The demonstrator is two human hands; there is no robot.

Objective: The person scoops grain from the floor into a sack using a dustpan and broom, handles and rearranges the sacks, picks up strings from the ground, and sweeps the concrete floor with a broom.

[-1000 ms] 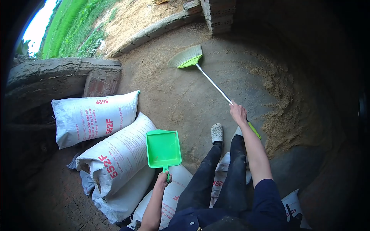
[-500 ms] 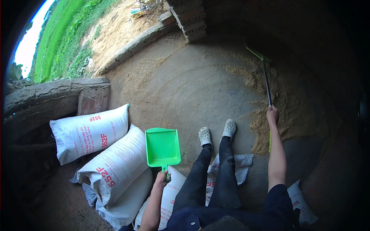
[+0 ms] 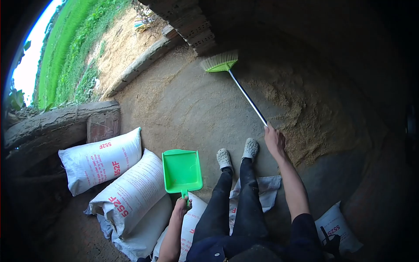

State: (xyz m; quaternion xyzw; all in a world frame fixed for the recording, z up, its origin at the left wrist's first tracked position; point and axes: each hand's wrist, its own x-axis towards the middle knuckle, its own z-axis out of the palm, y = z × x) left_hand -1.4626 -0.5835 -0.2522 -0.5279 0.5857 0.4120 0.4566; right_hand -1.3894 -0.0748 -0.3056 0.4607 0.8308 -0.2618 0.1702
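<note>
My left hand [image 3: 182,205] is closed round the short handle of a green dustpan [image 3: 182,171], whose pan faces up beside my legs. In my right hand [image 3: 274,139] is the pole of a broom [image 3: 221,63] with a green head and pale bristles. The broom reaches forward and left, its head near the foot of a brick pillar; whether the bristles touch the floor I cannot tell. Husk-like brown grain litter [image 3: 301,118] lies heaped on the concrete floor, right of the pole.
Full white sacks [image 3: 102,160] with red print lie stacked at the left. A flat white sack [image 3: 267,192] is behind my feet, and another sack [image 3: 337,229] stands at lower right. The brick pillar [image 3: 190,26] and a low concrete sill [image 3: 142,65] border the floor.
The broom head has swung from the far right to the left, near the pillar. My right hand moved left with it. The dustpan stays in my left hand, almost still.
</note>
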